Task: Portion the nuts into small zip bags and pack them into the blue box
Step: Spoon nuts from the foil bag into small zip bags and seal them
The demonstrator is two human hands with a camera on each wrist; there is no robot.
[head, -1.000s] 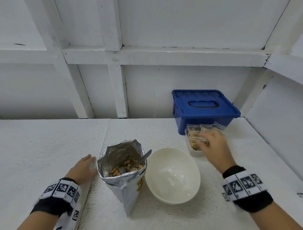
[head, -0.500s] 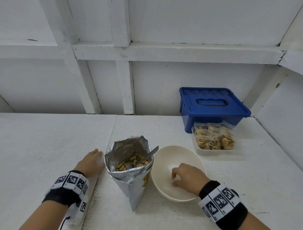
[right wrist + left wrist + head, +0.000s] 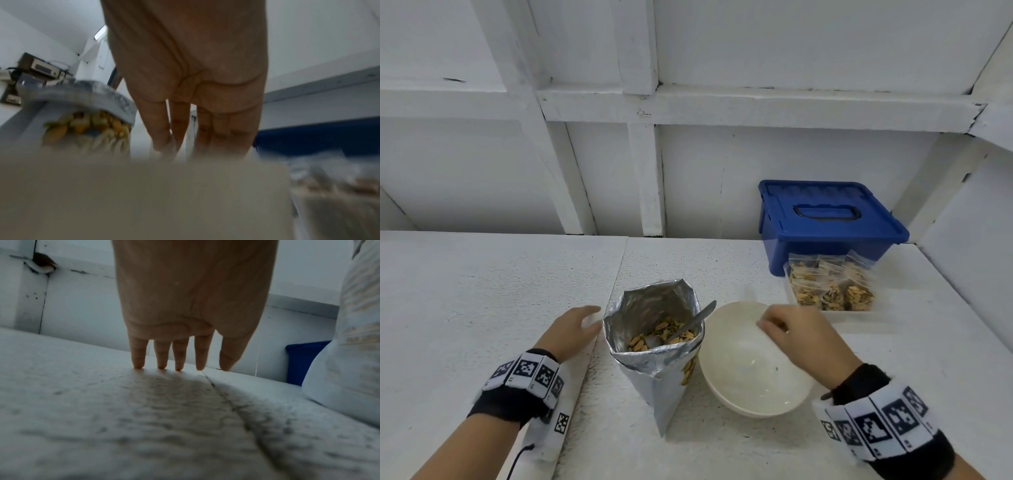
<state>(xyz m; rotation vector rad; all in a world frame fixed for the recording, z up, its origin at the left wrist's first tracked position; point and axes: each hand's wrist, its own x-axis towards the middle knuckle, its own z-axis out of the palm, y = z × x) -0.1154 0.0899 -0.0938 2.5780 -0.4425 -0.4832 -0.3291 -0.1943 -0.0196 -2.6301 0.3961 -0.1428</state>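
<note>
1. Since half a second ago the right hand [image 3: 803, 337] has lifted from the bottom of the white bowl [image 3: 753, 394] to its far rim, thumb and forefinger pinching something thin and clear, too blurred to name.
2. The left hand [image 3: 571, 330] stays flat on the worktop [image 3: 465, 308], fingers [image 3: 138, 356] straight, holding nothing.
3. The head view shows the open foil bag [image 3: 654, 353] of nuts with a spoon [image 3: 693, 322], and filled zip bags [image 3: 832, 286] in a clear tray before the shut blue box [image 3: 825, 219].
4. The right wrist view shows shelf electronics [image 3: 39, 67].
5. No writing is legible.
</note>
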